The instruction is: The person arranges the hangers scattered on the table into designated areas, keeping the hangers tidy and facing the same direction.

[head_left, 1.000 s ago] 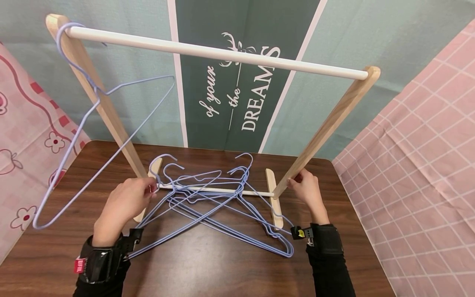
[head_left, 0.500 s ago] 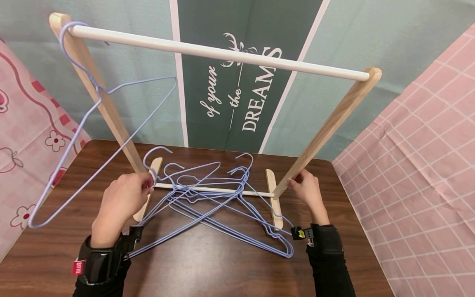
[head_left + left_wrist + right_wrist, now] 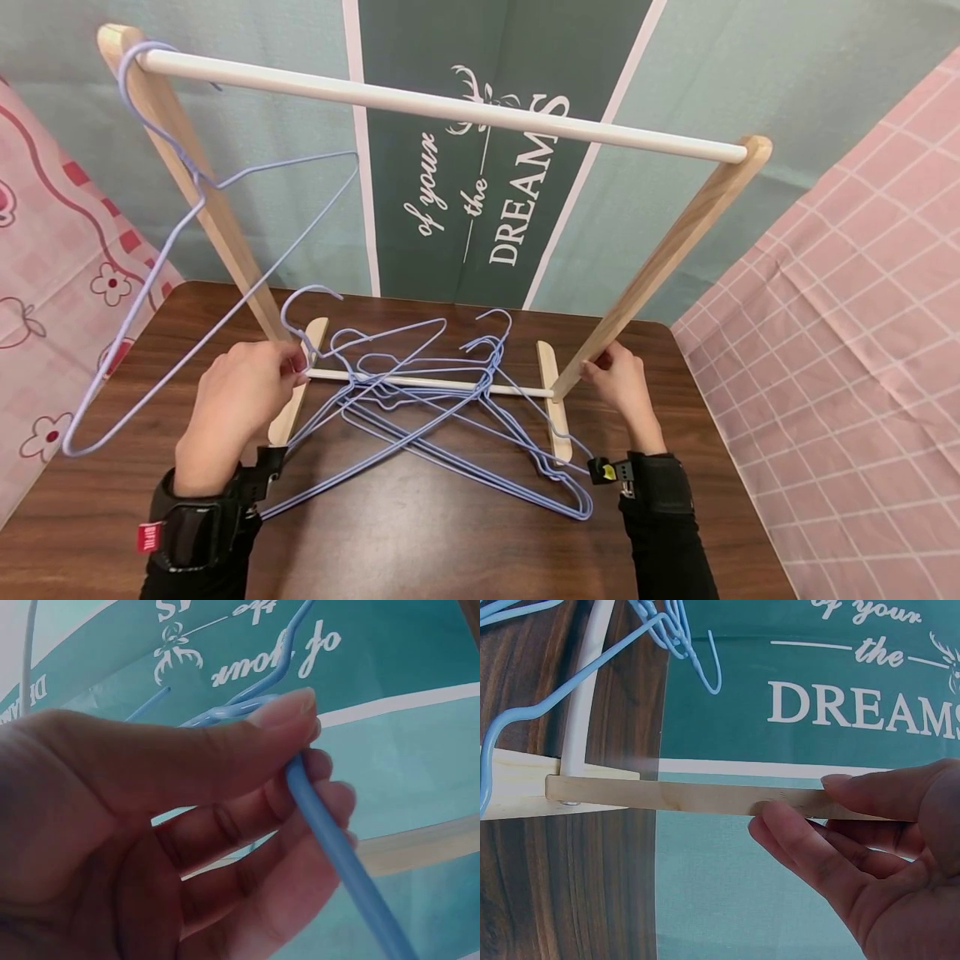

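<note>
My left hand [image 3: 243, 387] pinches the neck of a blue wire hanger [image 3: 318, 329] just below its hook, at the left end of the pile. Left wrist view: thumb [image 3: 225, 742] pressed over the wire, fingers [image 3: 300, 802] curled under it, so grasping the hanger [image 3: 330, 847]. Hook sticks up above my knuckles, just beside the left foot of the rack [image 3: 296, 392].

My right hand [image 3: 618, 383] holds the rack's right wooden leg [image 3: 660, 258] low down, near its foot [image 3: 551, 400]. Right wrist view: thumb on top of the slat [image 3: 705, 796], fingers [image 3: 802, 847] underneath, loosely wrapped round it, grasping the leg.

Pile of blue hangers [image 3: 450, 408] lies on the dark wood tabletop [image 3: 420, 550], tangled across the rack's lower white crossbar [image 3: 420, 382]. Several hooks point up near the middle, long wires run toward me, one loop reaches near my right wrist.

One more blue hanger [image 3: 180, 275] hangs from the left end of the top white rail [image 3: 442, 104], hook right against the left wooden upright [image 3: 195, 183], body tilted out to the left past the tabletop edge.

Black wrist straps on both forearms. Behind: teal and dark green backdrop [image 3: 480, 192] with white lettering, pink patterned cloth at left [image 3: 45, 275], pink checked cloth at right [image 3: 847, 333].
</note>
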`<state>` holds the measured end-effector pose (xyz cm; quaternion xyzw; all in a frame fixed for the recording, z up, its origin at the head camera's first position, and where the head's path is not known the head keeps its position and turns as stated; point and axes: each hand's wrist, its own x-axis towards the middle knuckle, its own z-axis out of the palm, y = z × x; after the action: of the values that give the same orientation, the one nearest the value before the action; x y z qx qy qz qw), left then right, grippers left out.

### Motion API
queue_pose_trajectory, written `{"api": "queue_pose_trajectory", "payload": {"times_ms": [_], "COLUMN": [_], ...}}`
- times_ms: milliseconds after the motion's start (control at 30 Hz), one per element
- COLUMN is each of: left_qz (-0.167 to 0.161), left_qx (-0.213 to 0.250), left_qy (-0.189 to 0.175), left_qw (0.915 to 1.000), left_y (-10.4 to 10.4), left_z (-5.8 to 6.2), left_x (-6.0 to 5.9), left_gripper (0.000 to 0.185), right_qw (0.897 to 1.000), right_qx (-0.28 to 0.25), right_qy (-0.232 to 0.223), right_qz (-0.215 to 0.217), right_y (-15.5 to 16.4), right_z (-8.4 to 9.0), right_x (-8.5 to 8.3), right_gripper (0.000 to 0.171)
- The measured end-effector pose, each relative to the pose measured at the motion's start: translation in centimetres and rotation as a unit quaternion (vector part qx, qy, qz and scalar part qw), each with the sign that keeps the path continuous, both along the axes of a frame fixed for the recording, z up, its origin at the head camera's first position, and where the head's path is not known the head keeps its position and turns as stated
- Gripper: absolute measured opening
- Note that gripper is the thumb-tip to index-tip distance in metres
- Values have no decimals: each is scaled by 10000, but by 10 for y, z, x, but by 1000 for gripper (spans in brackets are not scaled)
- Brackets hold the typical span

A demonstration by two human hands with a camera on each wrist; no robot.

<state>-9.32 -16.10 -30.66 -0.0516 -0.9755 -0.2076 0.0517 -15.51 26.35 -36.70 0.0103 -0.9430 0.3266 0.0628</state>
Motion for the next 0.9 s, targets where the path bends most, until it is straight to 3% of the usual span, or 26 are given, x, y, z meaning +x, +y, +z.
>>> {"api": "queue_pose_trajectory", "payload": {"times_ms": [300, 533, 900], "left_qz": [-1, 95, 180], "left_qx": [-120, -127, 47], "left_qy": [-48, 382, 652], "left_qw": [9999, 9991, 9977], "left_y": [1, 1, -5], "left_z": [14, 24, 43], "left_x": [0, 1, 2], "left_gripper": [4, 7, 5], "right_qw": [10000, 10000, 10000], "right_qx": [12, 12, 7], "right_qy": [6, -6, -15], "right_qz": [-34, -48, -57], "right_y": [0, -1, 0], "right_z": [-2, 0, -1], "right_x": [0, 1, 0], "right_gripper": [22, 22, 21]}}
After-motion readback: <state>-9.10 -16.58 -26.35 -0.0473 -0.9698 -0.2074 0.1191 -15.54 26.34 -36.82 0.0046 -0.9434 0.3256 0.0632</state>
